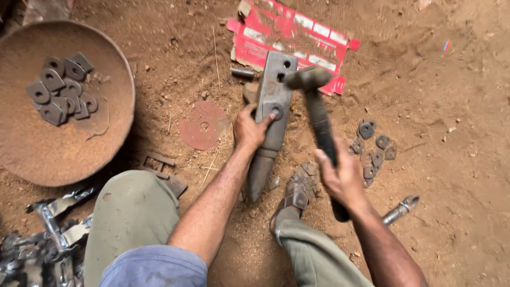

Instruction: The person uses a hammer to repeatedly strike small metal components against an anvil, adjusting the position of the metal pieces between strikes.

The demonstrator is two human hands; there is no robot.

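- Bare reddish-brown earth [457, 106], loose and crumbly with small pebbles, lies under everything in the head view
- A wide shallow metal pan [58, 154], round and rusted a dull brown, sits at the left; a heap of flat grey metal plates [62, 88], each with a rounded end and one punched hole, lies in its upper part
- The person's knee in olive cloth [133, 218] fills the lower left, just beside the pan's rim; the other leg ends in a worn sandal [298, 187] planted near the anvil's pointed foot
- A torn red and white cardboard sheet [289, 37] lies flat on the soil at the top, partly under the anvil's head
- The grey steel anvil block [273, 117] stands in the middle: a flat slab with several round holes on top, tapering to a dark point sunk in the dirt
- The hammer [319, 114] is blurred, its dark head above the block's upper right edge, its handle running down to the right hand
- The left hand [249, 130] rests against the block's left side, fingers curled, thumb and fingertips at a small ring-shaped piece [276, 111] lying on the block's face
- The right hand [342, 178] is wrapped tight round the hammer handle, wrist bent upward
- A thin rusty red disc [204, 126] with a centre hole lies flat left of the block
- More holed grey plates [374, 149] lie scattered right of the handle
- A tangle of bent shiny metal strips [48, 234] sits at lower left
- A short silvery chisel [401, 209] lies by the right forearm
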